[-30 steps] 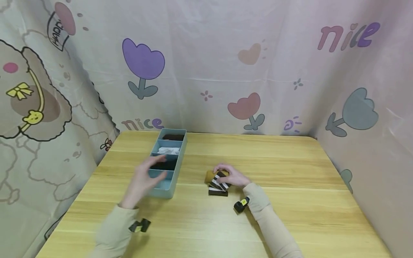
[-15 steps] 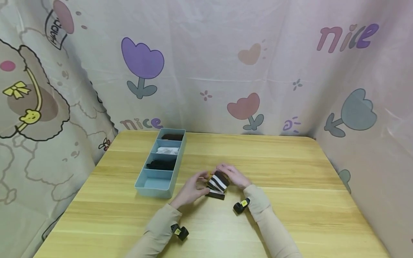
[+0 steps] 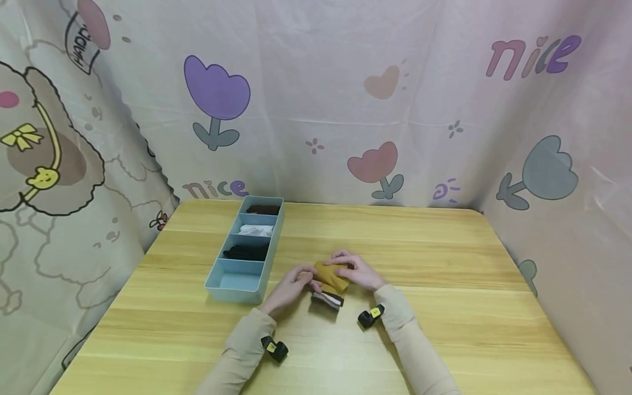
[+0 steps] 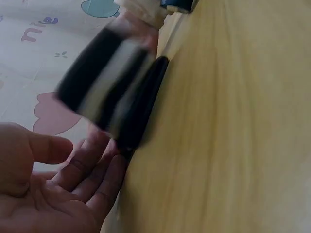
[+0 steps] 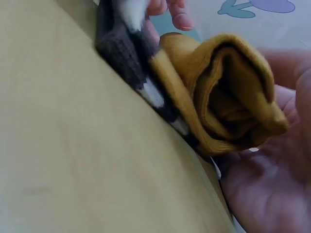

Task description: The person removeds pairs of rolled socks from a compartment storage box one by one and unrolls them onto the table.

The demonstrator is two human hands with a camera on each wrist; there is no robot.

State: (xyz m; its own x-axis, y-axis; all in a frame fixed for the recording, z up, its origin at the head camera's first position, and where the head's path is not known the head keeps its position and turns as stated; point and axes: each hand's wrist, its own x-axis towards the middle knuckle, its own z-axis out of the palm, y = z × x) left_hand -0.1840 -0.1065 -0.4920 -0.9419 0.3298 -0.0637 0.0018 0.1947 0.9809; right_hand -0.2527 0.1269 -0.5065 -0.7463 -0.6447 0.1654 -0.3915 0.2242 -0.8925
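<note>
A mustard-yellow sock, folded into a thick roll, lies between my hands on the table. My right hand grips it with thumb and fingers around the roll. Against its near side sits a dark-brown sock with white stripes, blurred in the left wrist view. My left hand is at the left of the bundle. In the left wrist view, its thumb stands apart and its relaxed fingers reach the lower edge of the striped sock. The right wrist view shows the open end of the yellow roll.
A light-blue divided box stands on the wooden table left of the hands. Its rear compartments contain a dark-brown bundle, white cloth and black cloth. A patterned curtain hangs behind the table.
My left hand has come from over the box to the socks. The bundle has been turned, so yellow now faces up where stripes showed. My right hand stays at the bundle.
</note>
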